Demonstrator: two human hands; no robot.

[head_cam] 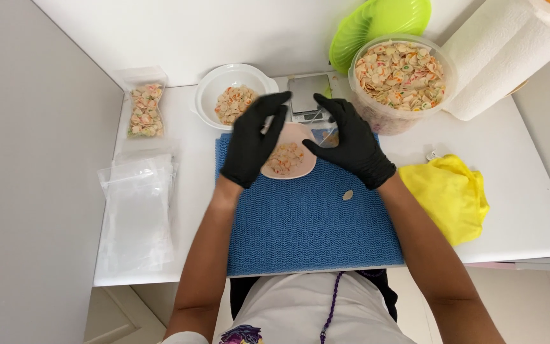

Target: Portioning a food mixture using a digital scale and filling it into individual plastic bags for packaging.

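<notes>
Two gloved hands are held over the blue mat [307, 223]. Stacked empty bags [136, 213] and one filled bag [146, 110] are kept at the far left. The left hand [253, 140], half curled, is wrapped round the pink dish [289, 160] of shell snacks, steadying it. The right hand [350, 143] is cupped, pinching a small clear bag [328, 136] open beside the dish. Bulk tub [400, 76] is within reach.

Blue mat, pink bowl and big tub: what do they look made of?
Blue mat: probably soft foam or rubber mesh, matte, with a woven grid texture. Pink bowl: likely plastic, smooth and opaque. Big tub: clear plastic, since the snack pieces show through its wall.
</notes>
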